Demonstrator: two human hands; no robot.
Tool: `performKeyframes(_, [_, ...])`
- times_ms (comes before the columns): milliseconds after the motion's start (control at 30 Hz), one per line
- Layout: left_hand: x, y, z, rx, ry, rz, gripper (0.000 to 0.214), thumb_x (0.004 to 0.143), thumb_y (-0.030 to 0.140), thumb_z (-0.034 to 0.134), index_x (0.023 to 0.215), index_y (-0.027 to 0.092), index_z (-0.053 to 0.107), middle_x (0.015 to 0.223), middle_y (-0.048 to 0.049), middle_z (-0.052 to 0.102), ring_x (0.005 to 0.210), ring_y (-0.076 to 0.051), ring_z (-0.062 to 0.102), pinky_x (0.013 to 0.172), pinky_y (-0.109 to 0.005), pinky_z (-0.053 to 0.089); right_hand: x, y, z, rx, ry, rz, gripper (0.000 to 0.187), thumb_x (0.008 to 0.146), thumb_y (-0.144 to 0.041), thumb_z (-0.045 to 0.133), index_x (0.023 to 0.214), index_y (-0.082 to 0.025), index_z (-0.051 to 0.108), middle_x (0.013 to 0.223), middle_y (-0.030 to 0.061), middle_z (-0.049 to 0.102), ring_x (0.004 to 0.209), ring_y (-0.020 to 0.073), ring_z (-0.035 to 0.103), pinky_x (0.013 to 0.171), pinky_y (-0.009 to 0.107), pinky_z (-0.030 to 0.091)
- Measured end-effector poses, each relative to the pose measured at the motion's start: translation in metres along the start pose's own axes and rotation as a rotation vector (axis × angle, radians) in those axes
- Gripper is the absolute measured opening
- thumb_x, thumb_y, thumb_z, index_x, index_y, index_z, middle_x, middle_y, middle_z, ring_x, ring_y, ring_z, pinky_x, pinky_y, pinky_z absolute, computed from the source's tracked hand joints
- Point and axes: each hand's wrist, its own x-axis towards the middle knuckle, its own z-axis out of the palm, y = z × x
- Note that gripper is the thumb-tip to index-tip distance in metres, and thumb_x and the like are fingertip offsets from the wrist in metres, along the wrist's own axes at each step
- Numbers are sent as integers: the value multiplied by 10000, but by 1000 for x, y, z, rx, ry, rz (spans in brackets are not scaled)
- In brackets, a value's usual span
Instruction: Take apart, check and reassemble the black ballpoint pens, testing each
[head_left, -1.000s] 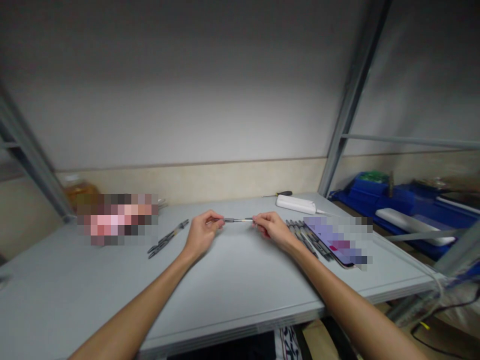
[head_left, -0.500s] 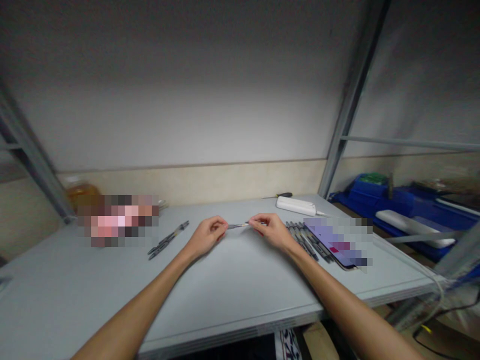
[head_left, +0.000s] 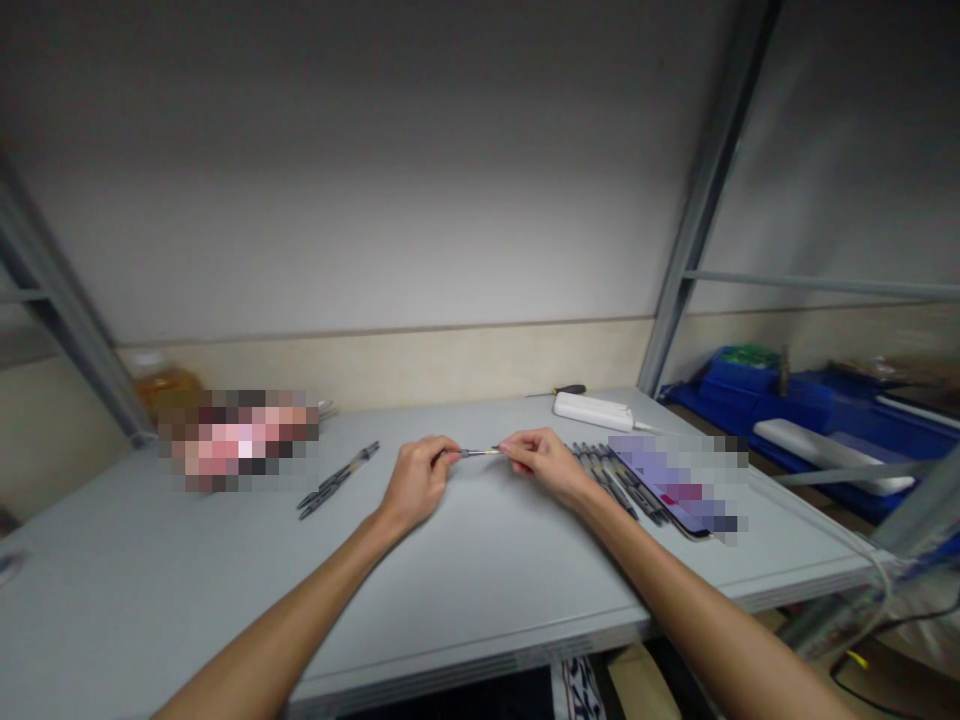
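Note:
A slim dark pen is held level above the desk, one end in each hand. My left hand pinches its left end between thumb and fingers. At the other end, my right hand is closed in a pinch, and the fingers hide that tip. Left of my left hand lie a couple of grey-black pens side by side. Several similar pens lie in a slanted row just beyond my right hand, partly behind the wrist.
A phone-like flat device, partly blurred, lies beside the right-hand pens. Behind are a white power strip with a cable and a screwdriver. A pixelated pink item and an amber container stand at the left. Metal posts frame the desk.
My left hand has rolled over slightly, its fingers closing further round the pen's left end, and less of the pen shows. My right hand has barely moved.

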Motion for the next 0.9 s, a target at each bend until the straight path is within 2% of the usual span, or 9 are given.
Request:
performKeyframes(167, [-2, -1, 4, 37, 34, 63, 197, 812, 206, 462, 774, 161, 650, 729, -44, 656, 662, -148, 559, 646, -251, 400, 1, -2, -2, 240, -56, 153, 304, 607, -396, 705, 556, -127, 574, 402, -56, 446, 375, 37, 302, 391, 205, 144])
performKeyframes(267, [-2, 0, 7, 18, 48, 67, 188, 818, 227, 467, 793, 169, 644, 752, -45, 662, 678, -153, 569, 651, -256, 410, 4, -1, -2, 366, -34, 190, 287, 596, -371, 723, 584, -120, 585, 413, -54, 452, 378, 34, 308, 385, 199, 140])
performKeyframes(367, [-2, 3, 9, -59, 32, 32, 179, 810, 259, 488, 823, 161, 637, 751, -40, 665, 674, -150, 569, 658, -258, 420, 7, -3, 2, 530, 60, 140, 275, 561, -326, 756, 685, -120, 622, 463, -59, 463, 419, 39, 337, 396, 180, 201])
performKeyframes(467, [-2, 6, 11, -166, -70, 26, 185, 793, 290, 515, 854, 158, 630, 755, -31, 661, 687, -141, 570, 676, -252, 429, 9, -10, 7, 679, 166, 79, 283, 536, -296, 772, 715, -150, 609, 582, -43, 518, 522, 60, 425, 458, 172, 314])
performKeyframes(533, [-3, 6, 12, -227, -137, 42, 206, 785, 311, 527, 891, 159, 617, 774, -31, 658, 716, -139, 576, 693, -249, 433, 10, -17, 9, 747, 215, 70, 269, 564, -311, 754, 716, -174, 579, 684, -24, 565, 606, 82, 484, 508, 183, 368])
performKeyframes(600, [-3, 5, 13, -260, -157, 42, 243, 788, 331, 524, 943, 158, 594, 784, -31, 651, 729, -136, 575, 701, -248, 432, 12, -26, 9, 813, 202, 69, 243, 621, -336, 710, 729, -196, 544, 664, -32, 557, 610, 93, 504, 520, 195, 384])
performKeyframes(700, [-2, 1, 12, -266, -140, 19, 264, 802, 351, 503, 965, 154, 571, 752, -20, 634, 704, -126, 566, 692, -241, 427, 14, -40, 5, 905, 106, 75, 212, 724, -404, 594, 715, -221, 488, 470, -82, 386, 421, 78, 384, 433, 193, 330])
performKeyframes(800, [-1, -3, 11, -249, -137, 4, 254, 809, 369, 488, 914, 155, 577, 666, 4, 601, 631, -114, 535, 652, -231, 416, 16, -51, 3, 933, 40, 99, 358, 796, -509, 418, 600, -209, 401, 402, -94, 218, 331, 63, 168, 334, 180, 166])
performKeyframes(900, [-1, -6, 10, -223, -144, -10, 261, 820, 385, 465, 855, 157, 587, 603, 21, 561, 573, -105, 493, 597, -222, 389, 19, -60, 2, 947, 50, 148, 368, 821, -419, 319, 522, -207, 297, 382, -92, 142, 334, 65, 68, 318, 182, 67])
